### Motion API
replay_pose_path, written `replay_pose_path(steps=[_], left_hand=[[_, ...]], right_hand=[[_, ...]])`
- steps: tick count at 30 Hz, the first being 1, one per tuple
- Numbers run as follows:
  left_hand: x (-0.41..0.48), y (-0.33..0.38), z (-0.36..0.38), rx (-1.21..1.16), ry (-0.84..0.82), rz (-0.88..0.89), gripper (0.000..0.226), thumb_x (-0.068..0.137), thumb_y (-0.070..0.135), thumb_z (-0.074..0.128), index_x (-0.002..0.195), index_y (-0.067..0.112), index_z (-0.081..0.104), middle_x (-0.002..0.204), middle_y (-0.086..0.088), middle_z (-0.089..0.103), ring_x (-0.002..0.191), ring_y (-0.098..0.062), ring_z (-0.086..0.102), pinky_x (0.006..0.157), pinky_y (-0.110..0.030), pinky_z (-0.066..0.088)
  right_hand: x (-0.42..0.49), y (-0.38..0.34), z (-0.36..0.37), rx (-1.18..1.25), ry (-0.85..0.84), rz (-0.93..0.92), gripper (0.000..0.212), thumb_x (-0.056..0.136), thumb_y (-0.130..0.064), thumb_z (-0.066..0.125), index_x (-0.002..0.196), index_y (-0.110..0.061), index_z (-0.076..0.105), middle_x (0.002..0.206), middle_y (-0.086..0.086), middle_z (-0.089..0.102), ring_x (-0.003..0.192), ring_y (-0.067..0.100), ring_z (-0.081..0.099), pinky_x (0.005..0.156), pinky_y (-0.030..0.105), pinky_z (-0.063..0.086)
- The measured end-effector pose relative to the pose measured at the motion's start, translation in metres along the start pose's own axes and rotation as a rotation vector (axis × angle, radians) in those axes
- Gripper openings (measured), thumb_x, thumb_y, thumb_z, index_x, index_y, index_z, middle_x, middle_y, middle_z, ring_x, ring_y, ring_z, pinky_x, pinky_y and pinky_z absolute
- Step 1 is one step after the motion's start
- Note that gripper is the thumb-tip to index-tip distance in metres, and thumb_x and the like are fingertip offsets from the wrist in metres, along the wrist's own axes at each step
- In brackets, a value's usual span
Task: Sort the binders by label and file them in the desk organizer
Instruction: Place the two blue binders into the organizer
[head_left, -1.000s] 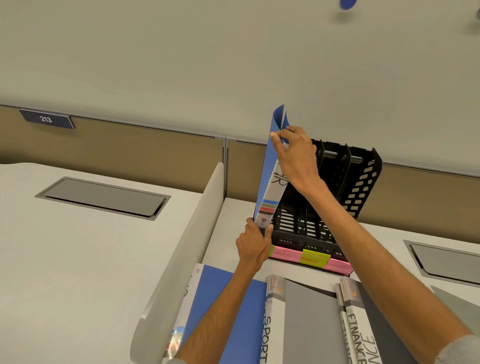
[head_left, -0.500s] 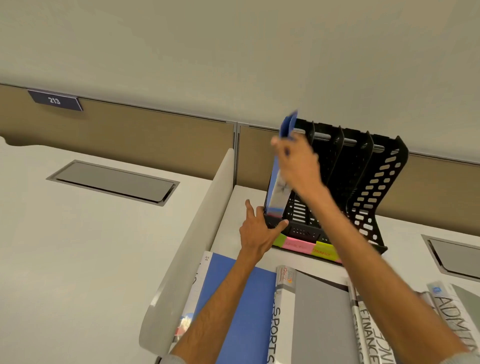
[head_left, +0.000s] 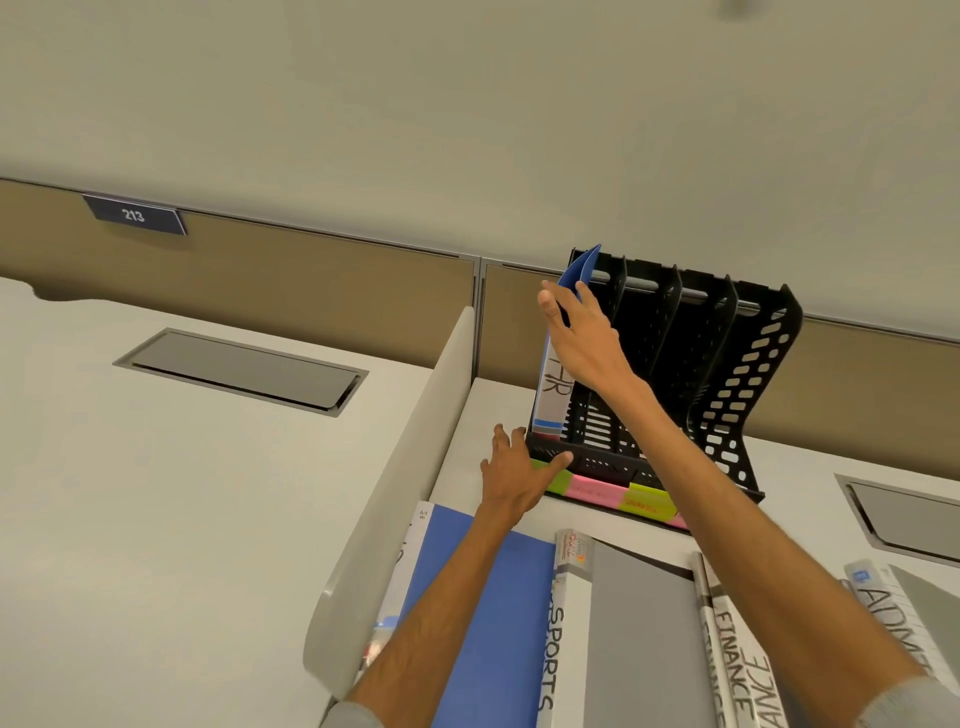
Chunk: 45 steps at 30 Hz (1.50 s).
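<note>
A blue binder labelled HR (head_left: 553, 384) stands upright in the leftmost slot of the black desk organizer (head_left: 748, 384). My right hand (head_left: 587, 343) rests against the binder's upper spine with straight thumb and fingers on either side of it. My left hand (head_left: 514, 478) lies open at the organizer's front left corner, thumb along its front lip. Green, pink and yellow sticky labels (head_left: 597, 491) run along the organizer's front. Flat on the desk near me lie a blue binder (head_left: 498, 597), a grey SPORTS binder (head_left: 639, 623), a FINANCE binder (head_left: 743, 665) and an ADMIN binder (head_left: 893, 613).
A curved white divider (head_left: 405, 467) separates this desk from the one on the left. Grey cable hatches sit in the left desk (head_left: 244, 371) and at the right edge (head_left: 909, 519). A brown partition with a plate reading 213 (head_left: 134, 214) runs behind.
The HR binder went from tilted outside the organizer's left side down into its leftmost slot. My right hand's grip on its top loosened to straight fingers. My left hand dropped to the organizer's corner.
</note>
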<state>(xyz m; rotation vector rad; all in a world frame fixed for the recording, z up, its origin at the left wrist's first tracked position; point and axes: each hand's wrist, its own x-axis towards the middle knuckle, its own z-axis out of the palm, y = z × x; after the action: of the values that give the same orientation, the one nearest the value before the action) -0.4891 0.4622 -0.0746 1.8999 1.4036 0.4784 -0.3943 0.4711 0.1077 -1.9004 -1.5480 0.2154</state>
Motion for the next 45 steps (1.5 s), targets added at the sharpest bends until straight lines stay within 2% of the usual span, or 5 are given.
replay_pose_path(steps=[8,19,25,34,45], left_hand=[[-0.054,-0.001,-0.028,0.017,0.055,0.051,0.064,0.098,0.039,0.048,0.149,0.008,0.025,0.150,-0.011,0.039,0.134,-0.028,0.043,0.108,-0.047,0.036],[-0.138,-0.037,-0.052,0.051,0.132,0.038,0.055,0.099,0.031,0.050,0.145,0.008,0.033,0.139,-0.014,0.051,0.120,-0.031,0.054,0.098,-0.043,0.044],[-0.184,-0.062,-0.051,-0.001,0.137,0.019,0.047,0.097,0.013,0.051,0.142,0.005,0.039,0.139,-0.016,0.050,0.123,-0.032,0.052,0.102,-0.042,0.042],[-0.238,-0.094,-0.041,0.120,0.177,-0.015,0.051,0.088,0.000,0.053,0.138,0.004,0.043,0.141,-0.014,0.045,0.125,-0.030,0.047,0.102,-0.037,0.041],[-0.276,-0.105,-0.029,0.424,0.321,-0.219,0.053,0.086,0.036,0.062,0.127,0.010,0.042,0.128,-0.008,0.046,0.120,-0.025,0.042,0.090,-0.040,0.044]], right_hand=[[-0.053,0.007,-0.005,0.352,0.194,0.069,0.060,0.102,-0.050,0.032,0.153,-0.021,0.023,0.150,0.008,0.041,0.122,0.023,0.052,0.094,0.038,0.047],[-0.167,0.038,0.063,0.252,0.030,0.155,0.035,0.103,-0.041,0.038,0.112,-0.014,0.058,0.102,0.008,0.068,0.080,0.012,0.056,0.066,0.021,0.041],[-0.218,0.045,0.096,0.223,-0.138,0.223,0.035,0.100,-0.033,0.046,0.122,-0.009,0.060,0.122,0.011,0.065,0.110,0.026,0.061,0.087,0.031,0.045],[-0.278,0.043,0.132,0.136,-0.372,0.168,0.041,0.096,-0.018,0.055,0.135,-0.005,0.051,0.138,0.011,0.055,0.125,0.027,0.052,0.106,0.040,0.042],[-0.313,0.044,0.142,0.074,-0.421,0.093,0.043,0.092,-0.016,0.060,0.132,-0.007,0.048,0.140,0.009,0.046,0.124,0.024,0.049,0.100,0.032,0.040]])
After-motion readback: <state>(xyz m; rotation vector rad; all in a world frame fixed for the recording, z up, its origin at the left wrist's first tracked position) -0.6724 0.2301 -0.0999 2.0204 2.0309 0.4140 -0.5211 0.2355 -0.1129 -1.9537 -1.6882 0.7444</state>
